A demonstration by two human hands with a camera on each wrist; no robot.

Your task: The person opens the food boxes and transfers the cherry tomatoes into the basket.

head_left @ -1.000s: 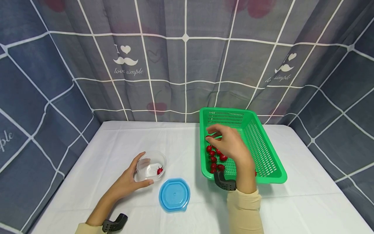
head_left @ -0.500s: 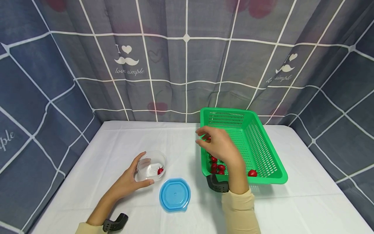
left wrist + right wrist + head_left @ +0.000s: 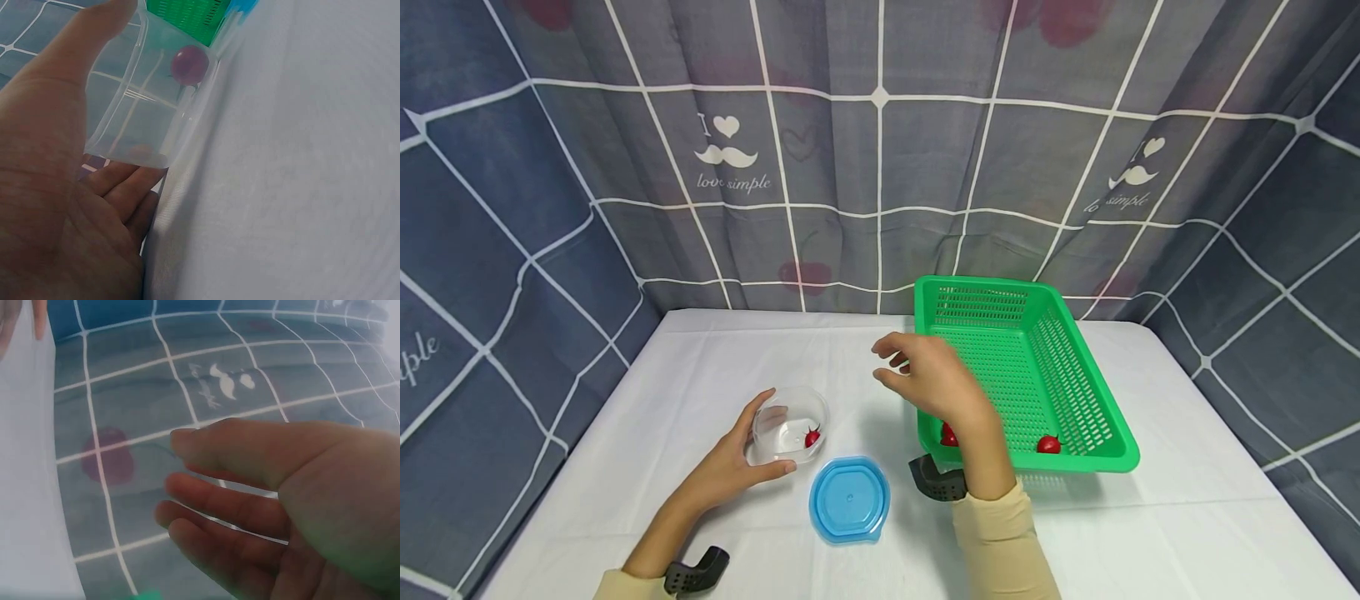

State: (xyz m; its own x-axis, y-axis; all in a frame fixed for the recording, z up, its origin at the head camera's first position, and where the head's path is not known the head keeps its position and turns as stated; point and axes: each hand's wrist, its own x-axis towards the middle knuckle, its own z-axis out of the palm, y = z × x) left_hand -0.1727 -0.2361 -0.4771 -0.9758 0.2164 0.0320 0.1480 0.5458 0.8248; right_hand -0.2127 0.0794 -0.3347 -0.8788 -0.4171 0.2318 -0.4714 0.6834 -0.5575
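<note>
My left hand point(image 3: 730, 462) is around a small clear plastic container point(image 3: 790, 429) on the table, thumb on the near side and fingers on the far side. One cherry tomato point(image 3: 812, 437) lies inside it; in the left wrist view the tomato point(image 3: 190, 65) shows through the wall. My right hand point(image 3: 925, 375) hovers over the left rim of a green basket point(image 3: 1028, 285), its thumb and fingertips apart and loosely bent. No object shows between its fingers point(image 3: 219, 500) in the right wrist view. Cherry tomatoes point(image 3: 949, 435) at the basket's left side are mostly hidden by this hand.
A blue lid point(image 3: 850, 500) lies on the white-covered table point(image 3: 737, 350), just in front of the container. Another cherry tomato point(image 3: 1048, 444) sits at the basket's near end. A grey checked curtain point(image 3: 820, 167) hangs behind and at both sides.
My right hand has moved left from above the basket's tomatoes to its left rim, uncovering the tomato at the near end. The left hand and container stay in place.
</note>
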